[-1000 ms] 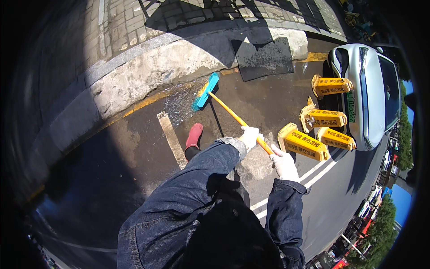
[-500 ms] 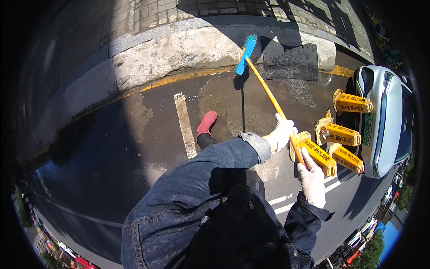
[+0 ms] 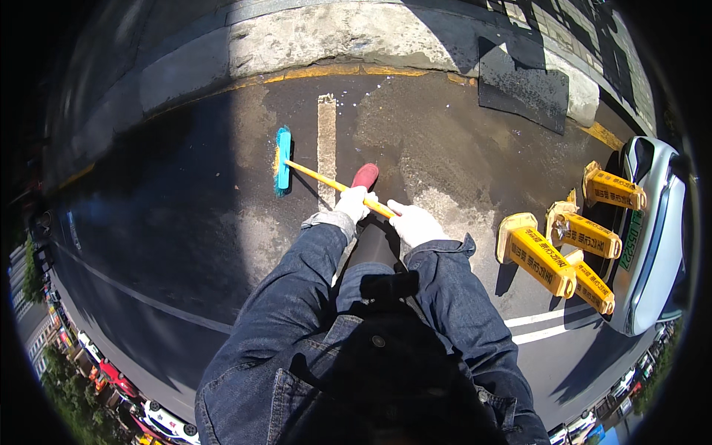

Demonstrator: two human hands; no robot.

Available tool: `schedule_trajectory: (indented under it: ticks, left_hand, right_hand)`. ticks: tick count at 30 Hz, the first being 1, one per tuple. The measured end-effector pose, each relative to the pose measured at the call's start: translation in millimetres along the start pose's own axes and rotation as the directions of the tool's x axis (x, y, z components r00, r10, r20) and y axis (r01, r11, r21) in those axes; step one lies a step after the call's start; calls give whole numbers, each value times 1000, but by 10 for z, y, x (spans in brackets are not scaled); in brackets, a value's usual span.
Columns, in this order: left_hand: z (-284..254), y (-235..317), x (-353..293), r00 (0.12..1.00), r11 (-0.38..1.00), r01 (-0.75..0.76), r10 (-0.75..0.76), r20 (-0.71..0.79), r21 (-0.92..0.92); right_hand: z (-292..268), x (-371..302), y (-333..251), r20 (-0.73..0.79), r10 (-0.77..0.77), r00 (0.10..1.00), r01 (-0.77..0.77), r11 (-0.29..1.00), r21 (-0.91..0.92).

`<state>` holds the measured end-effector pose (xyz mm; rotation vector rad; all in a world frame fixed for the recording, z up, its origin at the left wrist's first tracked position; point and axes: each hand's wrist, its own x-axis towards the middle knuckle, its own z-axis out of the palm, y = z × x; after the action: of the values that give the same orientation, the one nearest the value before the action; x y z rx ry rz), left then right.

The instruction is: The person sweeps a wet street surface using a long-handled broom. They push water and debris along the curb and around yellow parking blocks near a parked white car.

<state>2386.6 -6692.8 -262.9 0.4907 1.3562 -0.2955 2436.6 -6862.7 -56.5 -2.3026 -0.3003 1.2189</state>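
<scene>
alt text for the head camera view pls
A person's gloved left hand and right hand grip a yellow-handled broom, its blue head on wet pavement. Yellow barriers and a silver car stand at right.

The person wears a dark blue denim jacket with visible seams, a chest pocket and a round metal button at the front. Both sleeves end in buttoned cuffs. White gloves cover the left hand [image 3: 354, 202] and the right hand [image 3: 415, 223]. One reddish shoe [image 3: 365, 176] shows below.
</scene>
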Motion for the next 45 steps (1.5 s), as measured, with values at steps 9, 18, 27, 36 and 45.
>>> schedule_trajectory:
  ticks: [9,18,27,36,45]
  left_hand:
    - [2328,-2622,-1467,806,934,298,-357,472,197]
    - [2652,-2633,-2203,596,932,-73,-245,765,355]
    - [1928,-1263,-1523,852,977,-189,112,511,101]
    - [1623,-690,229,998,996,37,-33,-46,79]
    - [4629,-2605,-795,892,968,170,-230,390,183]
  right_hand:
    - [-1132,-2208,784,-355,673,649,-544,736,403]
    - [-990,-2723,716,-551,653,520,-366,753,546]
    - [-1005,-1833,844,-364,240,900,-35,873,487]
    - [-977,-190,1239,-242,9,970,8,997,72]
    - [-3290,-1351,2463,-393,493,776,-519,853,45]
